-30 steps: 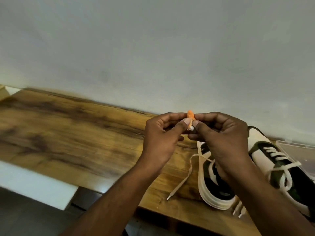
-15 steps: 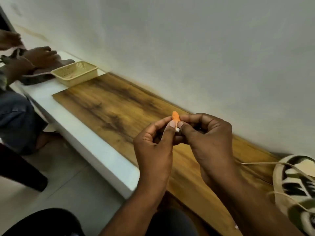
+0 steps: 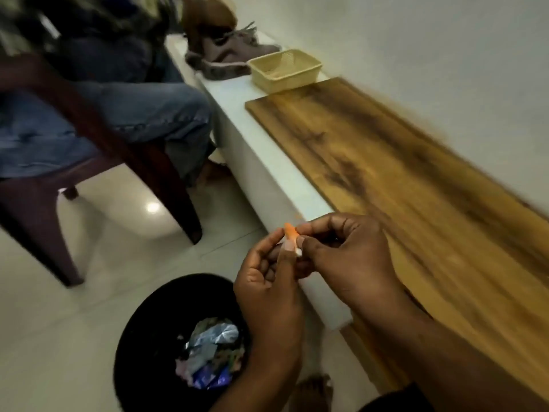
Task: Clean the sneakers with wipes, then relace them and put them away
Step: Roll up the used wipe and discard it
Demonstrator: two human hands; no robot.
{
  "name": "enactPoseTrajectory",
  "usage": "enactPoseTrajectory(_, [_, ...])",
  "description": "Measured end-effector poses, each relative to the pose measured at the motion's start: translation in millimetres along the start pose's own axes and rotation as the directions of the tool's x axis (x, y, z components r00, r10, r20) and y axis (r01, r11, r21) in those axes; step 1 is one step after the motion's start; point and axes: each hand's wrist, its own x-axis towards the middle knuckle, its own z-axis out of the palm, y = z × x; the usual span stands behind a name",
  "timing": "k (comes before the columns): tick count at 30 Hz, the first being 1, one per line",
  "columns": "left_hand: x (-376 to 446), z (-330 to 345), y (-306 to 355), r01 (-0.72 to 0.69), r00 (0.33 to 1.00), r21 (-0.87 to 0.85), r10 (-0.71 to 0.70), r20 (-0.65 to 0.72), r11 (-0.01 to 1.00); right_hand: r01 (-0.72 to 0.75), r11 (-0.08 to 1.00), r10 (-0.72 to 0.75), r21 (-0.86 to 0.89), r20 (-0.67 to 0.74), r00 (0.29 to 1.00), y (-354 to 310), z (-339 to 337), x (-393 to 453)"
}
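Both my hands meet in front of me over the edge of the white ledge. My left hand and my right hand pinch a small orange and white scrap between thumbs and fingertips. It looks like a bit of wrapper or a rolled wipe; I cannot tell which. The black and white sneakers are out of view. My hands are above and to the right of a black bin.
The black bin on the tiled floor holds crumpled wrappers. A wooden board lies on the ledge along the wall. A beige basket and a brown shoe sit at its far end. A seated person in jeans on a dark chair is at left.
My view has swung left and down, so the sneakers left the frame and the bin and seated person came in. Both hands keep pinching the orange scrap.
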Motion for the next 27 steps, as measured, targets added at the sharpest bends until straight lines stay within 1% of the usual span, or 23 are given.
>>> enactPoseTrajectory(4, [5.4,-68.3,-4.7,0.057,0.980,-0.010,-0.057,-0.189,0.998,-0.050,0.991,0.068,-0.126,0.145,0.987,19.9,64.0,-16.8])
enactPoseTrajectory(8, [8.2,-125.7,-15.3,0.129,0.923,0.002,-0.120,-0.365,0.992,-0.136,0.970,0.182,-0.202,0.229,0.956,39.1,118.0,-34.0])
enactPoseTrajectory(11, [8.8,-156.8,-24.8,0.191,0.872,0.001,-0.169,-0.460,0.982,-0.156,0.950,0.231,-0.270,0.271,0.935,57.7,148.7,-44.8])
enactPoseTrajectory(15, [11.9,-187.2,-36.7,0.252,0.840,0.019,-0.209,-0.500,0.968,-0.196,0.923,0.303,-0.330,0.314,0.900,78.9,173.5,-53.0])
enactPoseTrajectory(18, [12.3,-202.2,-43.1,0.278,0.826,0.023,-0.227,-0.516,0.960,-0.254,0.913,0.359,-0.320,0.330,0.873,88.6,179.3,-57.1])
enactPoseTrajectory(20, [13.3,-209.4,-48.1,0.303,0.814,0.014,-0.251,-0.524,0.953,-0.266,0.907,0.375,-0.327,0.338,0.864,93.3,181.0,-58.7])
enactPoseTrajectory(23, [13.9,-218.9,-56.1,0.355,0.778,-0.036,-0.316,-0.542,0.934,-0.198,0.880,0.364,-0.432,0.347,0.864,104.6,181.6,-58.9])
enactPoseTrajectory(25, [14.2,-224.5,-60.0,0.373,0.762,-0.045,-0.334,-0.554,0.927,-0.157,0.850,0.366,-0.502,0.350,0.862,111.3,180.6,-58.7])
enactPoseTrajectory(27, [15.2,-226.2,-59.6,0.365,0.766,-0.042,-0.325,-0.555,0.930,-0.138,0.826,0.380,-0.547,0.358,0.853,114.9,179.8,-58.4])
